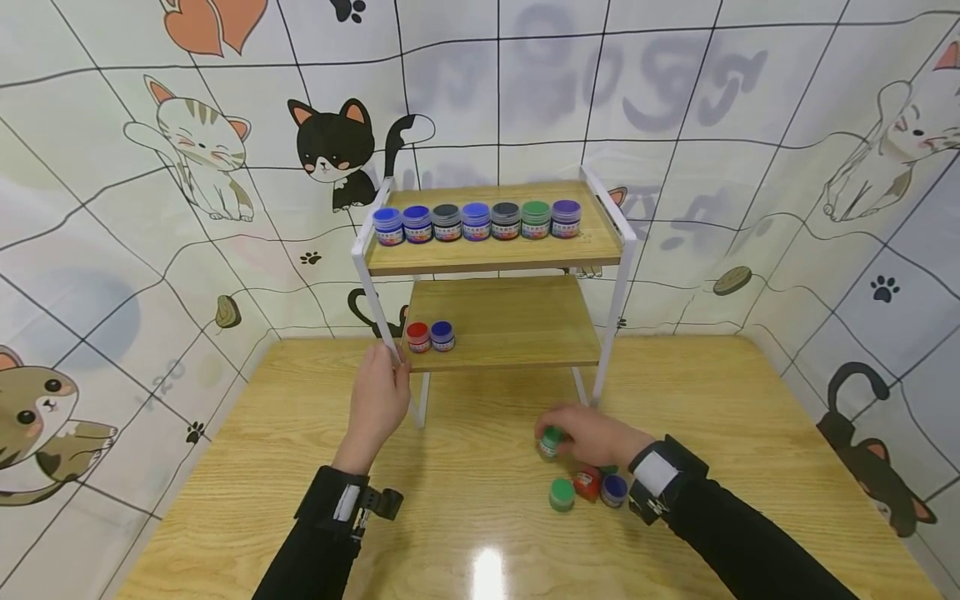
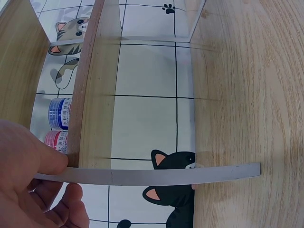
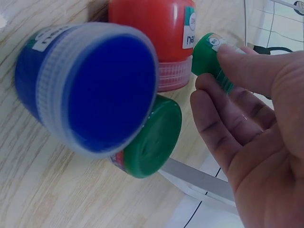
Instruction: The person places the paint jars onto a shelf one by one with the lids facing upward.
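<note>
My left hand grips the white front-left leg of a two-tier shelf rack, beside the lower board's corner. A small green paint jar is pinched between the thumb and fingers of my right hand, just above the table by the rack's front-right leg. In the right wrist view this held jar shows partly behind the thumb. Near that hand on the table are a green-lidded jar, a red jar lying tilted, and a blue jar. Another green lid is mostly hidden behind them.
The upper shelf carries a row of several jars with blue, black, green and purple lids. On the lower shelf, a red jar and a blue jar stand at the left. A cat-patterned backdrop surrounds the wooden table.
</note>
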A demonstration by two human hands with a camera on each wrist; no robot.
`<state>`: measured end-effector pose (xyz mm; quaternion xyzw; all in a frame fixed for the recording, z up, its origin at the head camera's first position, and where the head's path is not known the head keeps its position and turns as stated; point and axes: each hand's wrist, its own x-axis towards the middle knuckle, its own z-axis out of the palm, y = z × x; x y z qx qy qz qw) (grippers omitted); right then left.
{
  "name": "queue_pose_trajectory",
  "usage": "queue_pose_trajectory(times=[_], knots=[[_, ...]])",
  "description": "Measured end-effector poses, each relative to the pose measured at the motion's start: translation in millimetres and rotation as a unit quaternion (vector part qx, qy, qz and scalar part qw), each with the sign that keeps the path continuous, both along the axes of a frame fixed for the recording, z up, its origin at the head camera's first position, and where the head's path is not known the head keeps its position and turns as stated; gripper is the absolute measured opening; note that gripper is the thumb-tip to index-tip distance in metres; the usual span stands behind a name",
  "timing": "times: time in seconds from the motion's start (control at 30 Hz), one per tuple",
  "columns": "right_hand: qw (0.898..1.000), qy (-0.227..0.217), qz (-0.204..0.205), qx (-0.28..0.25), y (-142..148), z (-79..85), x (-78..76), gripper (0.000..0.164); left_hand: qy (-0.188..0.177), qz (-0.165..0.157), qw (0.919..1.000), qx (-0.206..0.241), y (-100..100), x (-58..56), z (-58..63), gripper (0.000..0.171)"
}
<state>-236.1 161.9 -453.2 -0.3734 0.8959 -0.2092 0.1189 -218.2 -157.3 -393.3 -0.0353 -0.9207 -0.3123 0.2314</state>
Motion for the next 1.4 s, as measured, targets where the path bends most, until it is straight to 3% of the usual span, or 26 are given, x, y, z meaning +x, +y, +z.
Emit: queue_pose_trajectory(times=[0.4,0.63,1.4], knots=[[1.0,-0.003,-0.013,0.01,-2,1.7,0.6,0.031,0.003,0.0,1.0,-0.001,0,0.0,-0.8,0.009],[1.0,0.01,0.007,-0.004,-4,4.4,1.7,0.032,0.005,0.0,1.0,-0.003,0,-0.3,-1.8,0.009],[0.999,-0.019,0.009,-0.036,-25,36.5,7.4,0.025,-0.002,0.0,1.0,0.001,0,-0.3,-1.4,0.009]])
